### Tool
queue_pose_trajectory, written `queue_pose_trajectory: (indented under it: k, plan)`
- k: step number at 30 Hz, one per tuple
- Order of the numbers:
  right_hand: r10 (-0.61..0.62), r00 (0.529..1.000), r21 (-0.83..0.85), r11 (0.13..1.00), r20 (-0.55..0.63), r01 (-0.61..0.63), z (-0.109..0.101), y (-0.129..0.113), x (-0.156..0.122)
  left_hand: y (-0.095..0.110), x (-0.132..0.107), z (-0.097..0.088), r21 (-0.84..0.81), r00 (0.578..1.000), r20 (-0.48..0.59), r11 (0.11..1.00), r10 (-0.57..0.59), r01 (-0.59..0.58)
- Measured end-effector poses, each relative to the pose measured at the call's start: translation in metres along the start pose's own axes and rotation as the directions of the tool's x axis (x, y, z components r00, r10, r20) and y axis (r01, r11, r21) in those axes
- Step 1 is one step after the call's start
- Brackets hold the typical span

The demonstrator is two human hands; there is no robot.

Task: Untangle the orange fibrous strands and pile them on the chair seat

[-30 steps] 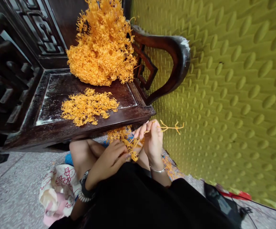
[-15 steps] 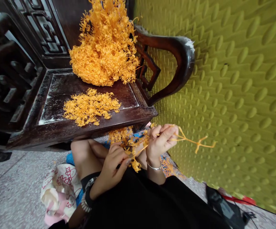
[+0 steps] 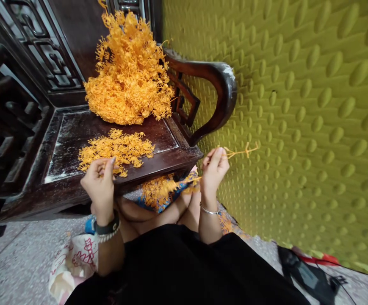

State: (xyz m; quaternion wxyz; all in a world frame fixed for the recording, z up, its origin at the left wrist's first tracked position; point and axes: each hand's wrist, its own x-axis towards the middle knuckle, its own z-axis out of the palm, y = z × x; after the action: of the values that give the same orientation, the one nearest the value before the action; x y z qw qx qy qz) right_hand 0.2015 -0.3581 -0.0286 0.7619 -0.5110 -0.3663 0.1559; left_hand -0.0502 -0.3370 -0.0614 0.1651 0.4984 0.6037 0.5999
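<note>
My right hand [image 3: 214,169] is closed around a thin orange plastic-looking strand [image 3: 246,151], whose branched end sticks out to the right. Below that fist, a blurred orange spidery piece [image 3: 174,185] trails off to the left on its stem. My left hand [image 3: 99,184] is at the chair's front edge, thumb and fingers drawn together. Anything in that pinch is too small to make out. Just beyond it, a small flat pile of orange spidery pieces [image 3: 125,146] lies on the seat. Behind it rises a tall heap of similar orange pieces [image 3: 131,80].
The dark carved wooden chair [image 3: 71,123] has a curved armrest [image 3: 223,91] on the right, beside a padded yellow-green wall [image 3: 298,127]. More orange pieces [image 3: 153,192] lie low under the seat edge. A printed cloth bag [image 3: 76,258] sits on the speckled floor at left.
My left hand has left the orange piece near my right hand and moved left and up to the small pile. My right hand, still gripping the strand, has risen slightly. The view has shifted.
</note>
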Motion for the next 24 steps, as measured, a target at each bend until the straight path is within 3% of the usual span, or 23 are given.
queue_pose_trajectory:
  k: [3,7,12,17,24]
  plan:
    - [-0.003,0.999,-0.022,1.0,0.046,0.004,0.003,0.003,0.0,-0.005,0.023,0.011,0.189,0.987,-0.05,0.972,0.153,-0.141]
    - [0.049,0.998,0.02,0.999,0.049,-0.051,0.006,0.005,0.0,-0.016,0.033,0.012,0.36,0.951,0.111,0.88,0.289,-0.31]
    - [0.106,0.991,0.102,0.988,0.08,-0.114,0.009,0.006,-0.003,-0.026,0.034,0.016,0.48,0.928,0.268,0.799,0.258,-0.361]
    - [0.136,0.987,0.12,0.982,0.085,-0.146,0.01,0.006,-0.008,-0.03,0.037,0.022,0.538,0.934,0.291,0.771,0.209,-0.34]
    - [0.14,0.986,0.118,0.982,0.088,-0.15,0.007,0.012,-0.011,-0.03,0.034,0.024,0.509,0.93,0.292,0.786,0.225,-0.35]
